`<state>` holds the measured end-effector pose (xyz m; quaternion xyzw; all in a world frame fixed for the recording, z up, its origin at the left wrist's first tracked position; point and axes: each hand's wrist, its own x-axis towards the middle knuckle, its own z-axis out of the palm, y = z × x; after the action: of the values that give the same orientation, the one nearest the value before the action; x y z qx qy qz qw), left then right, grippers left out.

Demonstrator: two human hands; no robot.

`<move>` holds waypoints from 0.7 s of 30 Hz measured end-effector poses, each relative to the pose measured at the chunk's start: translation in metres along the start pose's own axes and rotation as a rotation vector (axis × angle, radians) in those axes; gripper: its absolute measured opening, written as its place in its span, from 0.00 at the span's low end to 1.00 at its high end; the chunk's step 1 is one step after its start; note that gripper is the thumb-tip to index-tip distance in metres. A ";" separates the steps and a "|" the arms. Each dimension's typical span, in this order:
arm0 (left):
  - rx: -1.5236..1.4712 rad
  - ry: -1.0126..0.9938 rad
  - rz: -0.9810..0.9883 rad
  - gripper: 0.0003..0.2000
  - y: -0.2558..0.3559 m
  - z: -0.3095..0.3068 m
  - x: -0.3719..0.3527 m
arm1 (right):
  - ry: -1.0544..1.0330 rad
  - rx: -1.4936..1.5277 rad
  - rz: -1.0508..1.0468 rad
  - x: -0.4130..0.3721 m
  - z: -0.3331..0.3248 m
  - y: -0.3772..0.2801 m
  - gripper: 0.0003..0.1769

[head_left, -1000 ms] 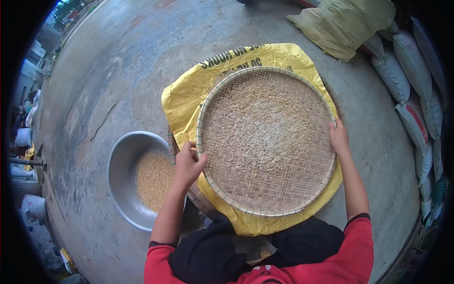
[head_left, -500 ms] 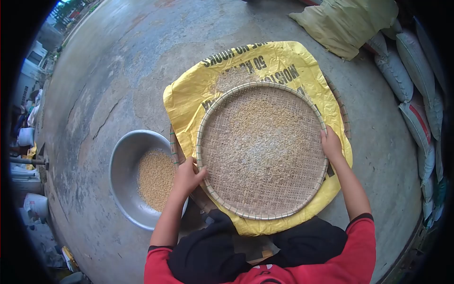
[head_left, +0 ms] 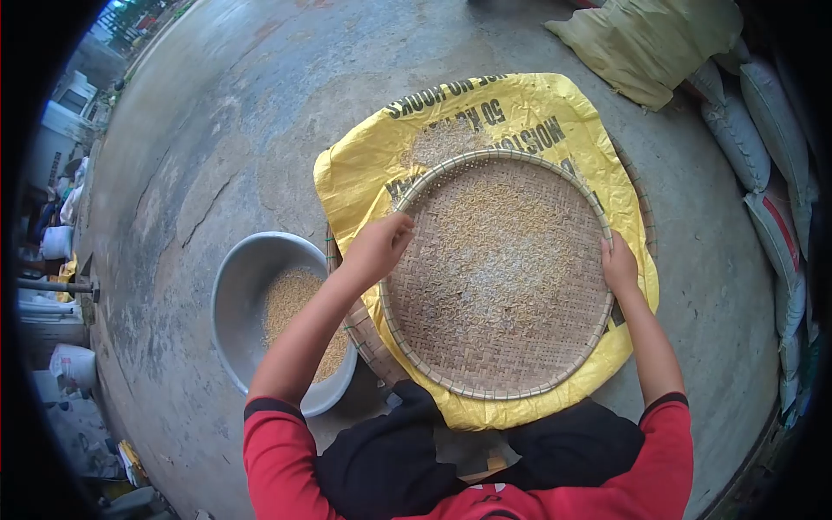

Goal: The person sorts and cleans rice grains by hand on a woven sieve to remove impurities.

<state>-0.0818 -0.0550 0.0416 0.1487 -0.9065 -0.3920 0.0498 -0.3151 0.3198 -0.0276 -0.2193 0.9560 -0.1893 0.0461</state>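
A round woven tray is tilted over a yellow sack, with pale grain spread across its middle and upper part. My right hand grips the tray's right rim. At the upper left rim is my left hand, raised, its fingers curled together; whether they hold anything is too small to tell. Left of the tray, a metal basin holds golden grain, partly hidden by my left forearm. A small heap of husks lies on the sack beyond the tray.
Full white sacks are piled along the right side, with a yellowish sack at the upper right. Buckets and other items line the left edge. Part of another woven tray shows beneath the yellow sack.
My left hand has let go of the tray's lower left rim and moved up to its upper left side. The view has shifted slightly; my right hand still holds the rim.
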 end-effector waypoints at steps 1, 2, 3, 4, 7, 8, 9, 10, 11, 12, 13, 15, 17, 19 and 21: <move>0.004 -0.067 0.015 0.07 -0.002 -0.001 0.018 | -0.002 0.007 -0.005 0.000 0.001 0.001 0.18; 0.005 -0.133 0.028 0.07 -0.003 0.000 0.033 | 0.010 0.016 -0.008 0.000 0.002 0.002 0.18; 0.009 -0.129 0.021 0.07 -0.004 0.003 0.048 | 0.020 0.024 -0.012 0.000 0.003 0.003 0.17; 0.121 -0.153 0.035 0.08 -0.004 0.008 0.061 | 0.017 0.028 -0.018 0.001 0.004 0.004 0.17; 0.304 -0.216 0.053 0.09 -0.010 0.024 0.085 | 0.036 0.041 -0.029 0.002 0.006 0.006 0.17; 0.373 -0.257 0.067 0.09 -0.010 0.027 0.089 | 0.040 0.048 -0.031 0.002 0.005 0.007 0.17; 0.424 -0.280 0.023 0.10 -0.010 0.031 0.091 | 0.043 0.055 -0.032 0.001 0.006 0.007 0.17; 0.425 -0.284 0.017 0.10 -0.011 0.033 0.092 | 0.037 0.058 -0.031 0.001 0.006 0.007 0.17; 0.408 -0.266 -0.052 0.09 -0.009 0.033 0.091 | 0.035 0.061 -0.026 0.001 0.005 0.007 0.17; 0.390 -0.246 -0.120 0.09 -0.007 0.034 0.091 | 0.035 0.063 -0.022 0.001 0.005 0.007 0.17; 0.390 -0.247 -0.124 0.09 -0.007 0.036 0.091 | 0.032 0.064 -0.023 0.001 0.006 0.007 0.17; 0.418 -0.262 -0.087 0.07 -0.010 0.041 0.094 | 0.047 0.087 -0.040 0.001 0.006 0.007 0.17; 0.393 -0.278 -0.106 0.06 -0.012 0.044 0.095 | 0.052 0.089 -0.041 0.001 0.007 0.007 0.17; 0.364 -0.293 -0.123 0.04 -0.014 0.047 0.095 | 0.059 0.087 -0.043 0.000 0.006 0.007 0.17; 0.358 -0.242 -0.065 0.01 -0.014 0.047 0.091 | 0.049 0.094 -0.030 0.000 0.006 0.007 0.17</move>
<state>-0.1752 -0.0596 -0.0027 0.1363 -0.9558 -0.2410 -0.0994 -0.3173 0.3237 -0.0364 -0.2268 0.9434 -0.2402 0.0303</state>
